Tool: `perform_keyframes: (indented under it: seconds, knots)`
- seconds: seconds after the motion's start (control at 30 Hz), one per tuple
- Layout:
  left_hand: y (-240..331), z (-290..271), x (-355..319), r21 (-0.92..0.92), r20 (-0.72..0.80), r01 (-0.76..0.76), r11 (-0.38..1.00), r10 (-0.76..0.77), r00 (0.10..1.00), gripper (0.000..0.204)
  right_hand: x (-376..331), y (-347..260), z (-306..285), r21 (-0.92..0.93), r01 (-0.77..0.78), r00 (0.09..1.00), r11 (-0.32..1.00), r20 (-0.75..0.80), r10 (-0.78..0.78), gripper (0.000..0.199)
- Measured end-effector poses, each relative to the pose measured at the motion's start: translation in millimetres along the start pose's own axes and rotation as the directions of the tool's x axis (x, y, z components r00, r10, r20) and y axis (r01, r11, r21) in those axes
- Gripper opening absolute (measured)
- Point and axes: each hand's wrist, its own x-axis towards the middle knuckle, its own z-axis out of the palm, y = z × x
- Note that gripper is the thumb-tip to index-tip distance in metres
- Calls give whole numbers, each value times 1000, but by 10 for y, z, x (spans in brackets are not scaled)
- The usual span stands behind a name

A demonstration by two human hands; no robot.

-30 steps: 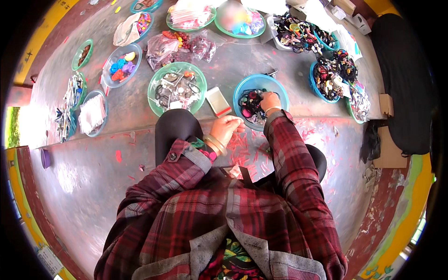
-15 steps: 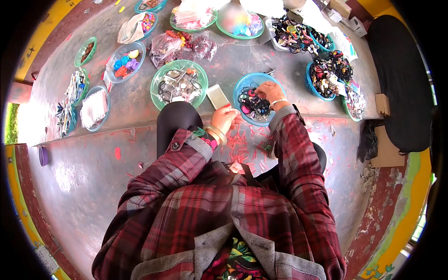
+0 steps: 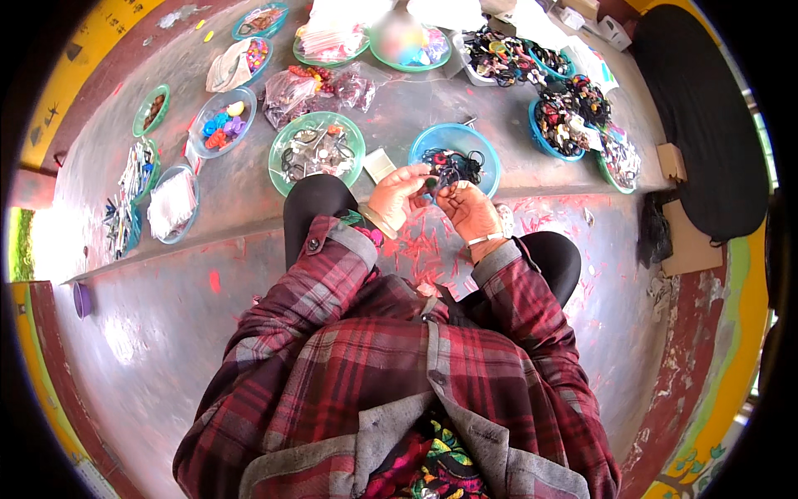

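Observation:
My left hand [image 3: 394, 198] and my right hand [image 3: 470, 211] are close together, just in front of a blue plastic basket [image 3: 492, 148]. Between their fingertips is a dark hair tie [image 3: 445, 176], pinched from both sides; its finer details are too small to make out. Inside the basket lies a tangle of black hair ties [image 3: 467, 165] with some coloured bits. A small pale open box [image 3: 379, 165] rests on the ledge beyond my left hand. To its left stands a green bowl [image 3: 276, 143] full of dark loops, clear pieces and white sticks.
Bags of dark red pieces [image 3: 291, 96] lie behind the bowl. A blue bowl of coloured ornaments [image 3: 196, 133] is at left, a basket of hair ties [image 3: 534, 133] at right. Red strips [image 3: 416, 249] litter the lower floor between my knees. A black cloth-like shape [image 3: 702, 125] runs along the right.
My right hand has come out of the blue basket toward me with a dark hair tie. My left hand has moved up to meet it, and both now pinch it. The view has shifted slightly.

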Motion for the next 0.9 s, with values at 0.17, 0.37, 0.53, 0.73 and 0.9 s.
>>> perform_keyframes:
  seconds: [0.17, 0.37, 0.53, 0.73, 0.9]
  knots:
    - [-4, 26, -6, 137, 24, -70, 988, 68, 997, 27, -26, 39, -109, -30, 19, 1000, 999, 15, -18, 9]
    - [-64, 10, 27, 149, 14, -136, 979, 135, 991, 26, -102, -30, 128, -266, -58, 996, 962, -80, 38, 21]
    - [-107, 41, 3, 286, -18, -121, 951, 132, 991, 23, -81, 2, 73, -626, 6, 995, 780, -73, -65, 22]
    - [-202, -407, 129, 388, -512, 84, 918, 139, 847, 21, 46, -68, -219, -672, 56, 959, 739, -170, -227, 14]
    - [-806, -1679, 557, 649, -669, 305, 697, 334, 664, 18, 21, -112, -113, -740, 10, 936, 673, -229, -266, 19]
